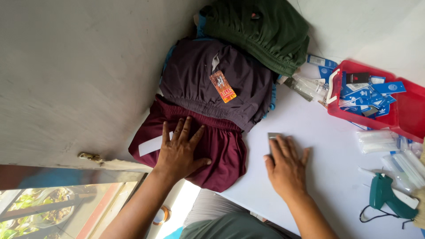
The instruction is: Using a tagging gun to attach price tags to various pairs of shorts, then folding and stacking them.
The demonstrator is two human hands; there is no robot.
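Pressing one maroon shorts (212, 150), two hands (181, 150), three garments

Your left hand (179, 152) lies flat on the nearest folded shorts (208, 155), at the table (318, 146) edge by you. Behind them sits a second pair of shorts (212, 82) with a hang tag (222, 86) on top, and a third folded garment (261, 31) behind that. Your right hand (287, 170) rests on the table just right of the stack, fingertips on a small card (273, 136). Far right: basket (400, 117) holding tags (369, 95), packets of fasteners (376, 140) before it, tagging gun (387, 197) nearest you.
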